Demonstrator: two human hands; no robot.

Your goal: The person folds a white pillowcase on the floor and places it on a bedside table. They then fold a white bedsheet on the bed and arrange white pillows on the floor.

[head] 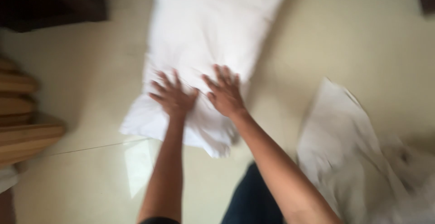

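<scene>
A white pillow (204,38) in a white case lies on the pale tiled floor (344,42), its long axis running away from me. My left hand (173,96) and my right hand (225,92) both press flat on the pillow's near end, fingers spread, side by side and almost touching. Neither hand grips the cloth as far as the blur lets me see. The near edge of the case (213,142) is rumpled just below my wrists.
A loose heap of white cloth (353,160) lies on the floor at the right. Wooden slats of furniture (22,119) stand at the left edge, and dark furniture (50,2) fills the top left corner. My dark trouser leg (251,201) shows at the bottom.
</scene>
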